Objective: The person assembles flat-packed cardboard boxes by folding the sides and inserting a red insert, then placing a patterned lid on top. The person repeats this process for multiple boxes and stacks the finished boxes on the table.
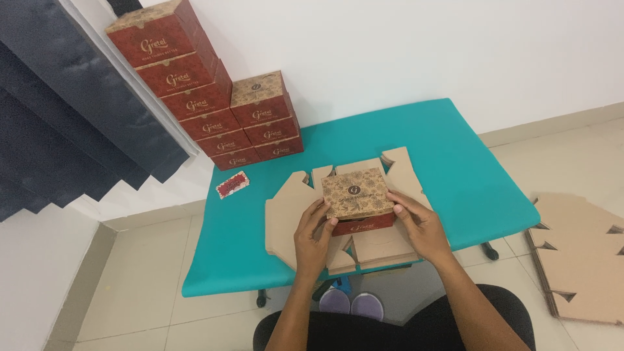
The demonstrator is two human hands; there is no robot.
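Teal desk (pixel 455 169) against a white wall. Two stacks of red-and-brown boxes (pixel 214 110) at its far left corner. Flat brown cardboard blanks (pixel 286 214) spread at the near edge, more cardboard sheets (pixel 585 260) on the floor to the right. Folded box (pixel 357 198), patterned brown lid over red sides, atop the blanks. Left hand (pixel 312 237) and right hand (pixel 419 224) pressed against its sides, each grip holding the box. Small red card (pixel 232 184) near the stacks.

Nine finished red-and-brown printed cardboard boxes (pixel 221 97) are counted stacked at the wall: six in one column, three beside it. One more box (pixel 357 200) is counted mid-table, plus one small red card (pixel 233 184).
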